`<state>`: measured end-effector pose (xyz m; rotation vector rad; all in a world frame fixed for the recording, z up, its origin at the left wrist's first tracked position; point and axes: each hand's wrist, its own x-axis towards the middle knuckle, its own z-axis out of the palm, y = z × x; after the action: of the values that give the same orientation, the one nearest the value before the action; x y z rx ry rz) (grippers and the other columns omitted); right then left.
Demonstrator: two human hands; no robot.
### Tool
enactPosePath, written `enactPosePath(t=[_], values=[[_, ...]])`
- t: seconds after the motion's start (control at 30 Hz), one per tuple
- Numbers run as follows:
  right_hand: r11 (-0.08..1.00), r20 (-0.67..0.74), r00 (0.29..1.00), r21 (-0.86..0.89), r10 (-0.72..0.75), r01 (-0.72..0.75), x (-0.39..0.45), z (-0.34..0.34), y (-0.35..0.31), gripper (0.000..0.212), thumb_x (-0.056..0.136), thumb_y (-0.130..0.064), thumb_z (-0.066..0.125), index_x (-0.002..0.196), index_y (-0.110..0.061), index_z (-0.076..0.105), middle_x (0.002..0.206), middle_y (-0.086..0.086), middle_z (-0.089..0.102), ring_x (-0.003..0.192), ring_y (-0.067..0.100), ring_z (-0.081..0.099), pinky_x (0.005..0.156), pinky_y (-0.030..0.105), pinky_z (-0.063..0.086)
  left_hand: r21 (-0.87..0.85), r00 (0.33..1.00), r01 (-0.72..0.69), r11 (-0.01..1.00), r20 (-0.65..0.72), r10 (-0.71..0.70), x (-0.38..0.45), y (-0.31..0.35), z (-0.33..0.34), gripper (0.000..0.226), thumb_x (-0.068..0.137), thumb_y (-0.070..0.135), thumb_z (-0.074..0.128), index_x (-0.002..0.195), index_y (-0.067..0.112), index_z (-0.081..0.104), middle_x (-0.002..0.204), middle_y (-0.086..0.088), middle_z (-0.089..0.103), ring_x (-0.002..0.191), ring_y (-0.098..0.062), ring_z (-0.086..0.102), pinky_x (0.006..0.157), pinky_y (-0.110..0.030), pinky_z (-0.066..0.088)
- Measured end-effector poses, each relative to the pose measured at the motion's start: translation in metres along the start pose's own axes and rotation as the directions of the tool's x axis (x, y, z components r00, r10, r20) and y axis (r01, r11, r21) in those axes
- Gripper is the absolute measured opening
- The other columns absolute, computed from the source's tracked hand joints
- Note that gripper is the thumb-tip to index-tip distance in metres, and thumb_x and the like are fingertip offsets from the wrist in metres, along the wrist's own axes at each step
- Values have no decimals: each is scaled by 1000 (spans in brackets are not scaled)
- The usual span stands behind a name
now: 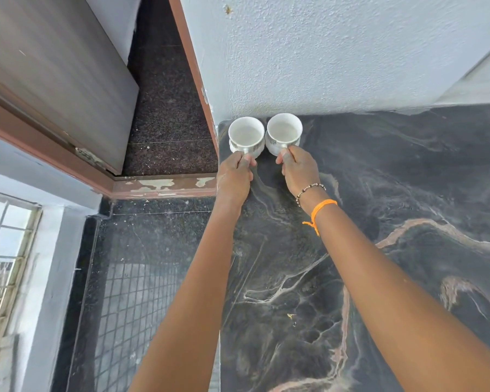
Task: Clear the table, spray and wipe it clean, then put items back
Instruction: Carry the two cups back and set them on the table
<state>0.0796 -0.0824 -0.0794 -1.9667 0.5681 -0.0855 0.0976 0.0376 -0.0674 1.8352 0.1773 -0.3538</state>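
Note:
Two white cups stand side by side at the far left corner of the dark marble table, close to the wall. My left hand pinches the handle of the left cup. My right hand, with a bead bracelet and an orange thread on the wrist, pinches the handle of the right cup. Both cups are upright and look empty. Whether they rest on the table or hover just above it is unclear.
A pale textured wall runs along the table's far edge. To the left are a brown door frame, an open door and dark speckled floor. A barred window is at lower left.

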Motion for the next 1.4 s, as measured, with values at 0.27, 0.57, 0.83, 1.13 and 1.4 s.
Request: enactPosePath(t=[0.27, 0.57, 0.83, 1.13, 1.4], values=[[987, -17, 998, 155, 53, -50, -17, -10, 0, 7, 94, -20, 45, 92, -13, 47, 67, -6, 50, 56, 4, 48, 70, 29, 43, -28, 995, 31, 999, -97, -33, -24, 1, 7, 19, 95, 32, 45, 108, 20, 53, 90, 3, 56, 85, -12, 54, 75, -25, 44], [929, 50, 992, 347, 120, -130, -93, -95, 14, 10, 93, -14, 47, 92, -7, 54, 66, -1, 55, 48, -1, 50, 47, 5, 40, -159, 988, 143, 977, -35, -151, -135, 7, 54, 15, 93, 22, 50, 107, 24, 54, 92, 2, 54, 75, -9, 52, 74, -21, 42], [896, -38, 993, 435, 114, -87, -190, -220, 49, 12, 92, -12, 48, 89, -7, 58, 66, -2, 57, 60, 7, 52, 60, 15, 45, -119, 971, 56, 991, 236, -26, -245, 38, 141, 14, 93, 15, 51, 101, 18, 61, 79, 7, 55, 65, 1, 51, 67, -13, 44], [835, -288, 932, 549, 220, -27, -299, -385, 137, 12, 92, -14, 52, 80, -15, 51, 69, -2, 57, 56, -3, 54, 58, 10, 46, -72, 881, -71, 995, 463, 97, -373, 56, 290, 13, 93, 14, 50, 95, 19, 62, 75, 7, 56, 64, 0, 52, 62, -7, 44], [825, -527, 809, 557, 262, 96, -368, -518, 216, 30, 86, -13, 62, 63, -15, 43, 60, -3, 53, 54, -1, 50, 60, 15, 44, -15, 697, -173, 985, 705, 133, -469, 67, 433, 17, 92, 16, 50, 103, 15, 62, 81, 6, 57, 71, -7, 51, 74, -20, 41]])
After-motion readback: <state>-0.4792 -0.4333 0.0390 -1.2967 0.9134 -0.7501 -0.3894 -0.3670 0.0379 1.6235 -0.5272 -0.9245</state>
